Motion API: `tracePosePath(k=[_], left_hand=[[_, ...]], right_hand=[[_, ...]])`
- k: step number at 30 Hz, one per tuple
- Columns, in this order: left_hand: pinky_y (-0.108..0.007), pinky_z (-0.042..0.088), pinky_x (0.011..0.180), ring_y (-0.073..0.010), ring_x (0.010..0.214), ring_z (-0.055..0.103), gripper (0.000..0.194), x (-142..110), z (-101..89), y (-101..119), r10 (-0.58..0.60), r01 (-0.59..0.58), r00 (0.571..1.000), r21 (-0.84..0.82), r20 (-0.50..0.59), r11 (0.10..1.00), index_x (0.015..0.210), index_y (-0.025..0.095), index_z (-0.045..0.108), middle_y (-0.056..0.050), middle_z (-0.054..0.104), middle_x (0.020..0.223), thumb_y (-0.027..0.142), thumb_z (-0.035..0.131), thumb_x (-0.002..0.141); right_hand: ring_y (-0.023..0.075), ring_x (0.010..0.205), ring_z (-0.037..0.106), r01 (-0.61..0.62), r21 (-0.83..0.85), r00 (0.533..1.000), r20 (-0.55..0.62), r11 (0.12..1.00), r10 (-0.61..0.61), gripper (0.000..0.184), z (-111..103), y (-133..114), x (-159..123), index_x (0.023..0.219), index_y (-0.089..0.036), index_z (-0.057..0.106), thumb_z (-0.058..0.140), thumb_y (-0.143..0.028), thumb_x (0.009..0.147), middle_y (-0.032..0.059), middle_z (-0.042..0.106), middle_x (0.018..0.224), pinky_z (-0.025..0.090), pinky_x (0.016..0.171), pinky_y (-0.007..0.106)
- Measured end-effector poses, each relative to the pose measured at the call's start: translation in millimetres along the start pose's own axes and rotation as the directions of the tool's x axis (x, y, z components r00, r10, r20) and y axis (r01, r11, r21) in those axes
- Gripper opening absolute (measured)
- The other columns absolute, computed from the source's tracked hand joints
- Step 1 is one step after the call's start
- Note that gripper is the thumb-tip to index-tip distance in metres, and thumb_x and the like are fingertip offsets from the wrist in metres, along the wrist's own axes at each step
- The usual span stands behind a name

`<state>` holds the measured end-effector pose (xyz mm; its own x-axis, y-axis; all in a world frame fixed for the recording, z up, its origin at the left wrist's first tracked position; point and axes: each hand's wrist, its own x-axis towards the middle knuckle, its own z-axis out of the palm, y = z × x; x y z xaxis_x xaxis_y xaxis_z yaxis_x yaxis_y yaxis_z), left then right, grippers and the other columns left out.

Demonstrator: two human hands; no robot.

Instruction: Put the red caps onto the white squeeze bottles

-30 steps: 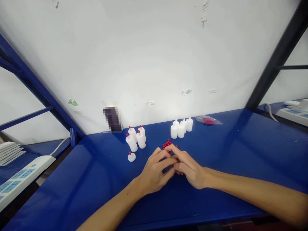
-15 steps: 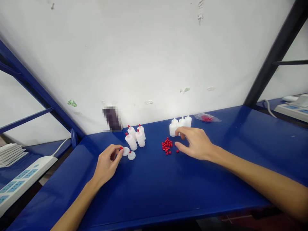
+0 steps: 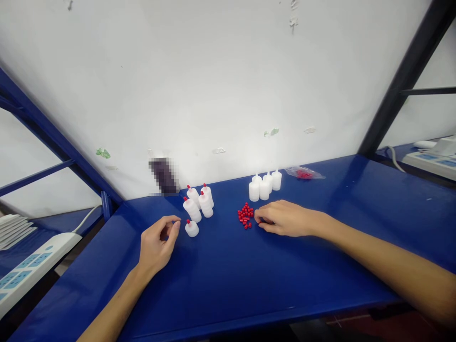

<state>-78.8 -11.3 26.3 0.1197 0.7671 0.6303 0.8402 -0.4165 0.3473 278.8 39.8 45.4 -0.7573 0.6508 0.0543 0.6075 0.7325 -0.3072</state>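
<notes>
My left hand rests on the table with thumb and forefinger curled towards each other, a small gap between them and nothing visible inside. Just right of its fingertips stands a short white bottle with a red cap. Behind it, several white bottles with red caps stand upright in a group. My right hand is at the right edge of a pile of small red caps, its fingers drawn together over the tabletop. What they pinch is hidden. Beyond it stand several white bottles without red caps.
A clear plastic bag with red pieces lies at the back right by the wall. A dark blurred-out object leans at the back left. Left of the blue table is a white power strip. Metal posts rise on both sides.
My left fingers have let go of a red-capped white bottle. My right hand has lowered from beside the uncapped bottles, and its fingers have closed where a loose red cap lay.
</notes>
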Motion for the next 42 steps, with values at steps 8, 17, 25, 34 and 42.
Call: tracePosePath(k=[8,17,25,34,42], left_hand=[[-0.025,0.051,0.067,-0.0141,0.076,0.062,0.026,5.9,48.3,67.9,0.483,-0.466,0.843,-0.127,0.237,0.875,0.12,0.022,0.056,-0.004,0.065,0.094,0.024,0.056,0.094],[-0.021,0.047,0.059,-0.0104,0.07,0.055,0.017,18.9,74.8,81.4,0.421,-0.352,0.906,-0.467,0.049,0.811,0.106,0.02,0.064,-0.004,0.062,0.089,0.013,0.063,0.089],[-0.024,0.051,0.069,-0.0121,0.077,0.058,0.016,9.6,81.3,94.7,0.404,-0.339,0.915,-0.523,0.012,0.782,0.097,0.018,0.066,-0.003,0.059,0.087,0.009,0.064,0.085],[-0.024,0.049,0.065,-0.0119,0.071,0.055,0.014,6.8,81.4,103.5,0.441,-0.386,0.898,-0.494,-0.006,0.78,0.094,0.018,0.067,-0.003,0.056,0.082,0.01,0.061,0.085],[-0.022,0.039,0.055,-0.0071,0.046,0.043,0.012,0.4,88.3,103.9,0.432,-0.356,0.898,-0.443,0.08,0.823,0.092,0.017,0.063,0.008,0.047,0.052,0.009,0.058,0.084]], right_hand=[[0.0088,0.048,0.047,-0.036,0.821,0.989,-0.052,0.57,0.138,0.033,27.6,-37.6,13.2,0.086,-0.016,0.063,0.063,-0.049,0.086,-0.0042,0.051,0.059,0.037,0.046,0.021],[0.0086,0.043,0.044,0.051,0.926,0.975,-0.127,0.374,0.18,0.032,36.6,-34.8,16.2,0.086,-0.014,0.063,0.064,-0.046,0.086,-0.007,0.046,0.047,0.037,0.049,0.023],[0.0119,0.063,0.045,0.207,0.644,0.953,-0.304,0.737,-0.002,0.028,41.5,-41.1,6.4,0.114,-0.021,0.042,0.053,-0.03,0.09,-0.0043,0.049,0.075,0.038,0.06,0.026],[0.0135,0.057,0.04,0.223,0.482,0.947,-0.312,0.847,-0.072,0.029,45.2,-44.3,5.4,0.112,-0.023,0.035,0.04,-0.016,0.084,-0.0054,0.047,0.072,0.035,0.058,0.028],[0.0162,0.068,0.055,0.245,0.574,0.953,-0.292,0.782,-0.085,0.048,48.0,-42.5,4.4,0.132,-0.022,0.03,0.038,-0.011,0.086,-0.0012,0.061,0.084,0.044,0.069,0.032]])
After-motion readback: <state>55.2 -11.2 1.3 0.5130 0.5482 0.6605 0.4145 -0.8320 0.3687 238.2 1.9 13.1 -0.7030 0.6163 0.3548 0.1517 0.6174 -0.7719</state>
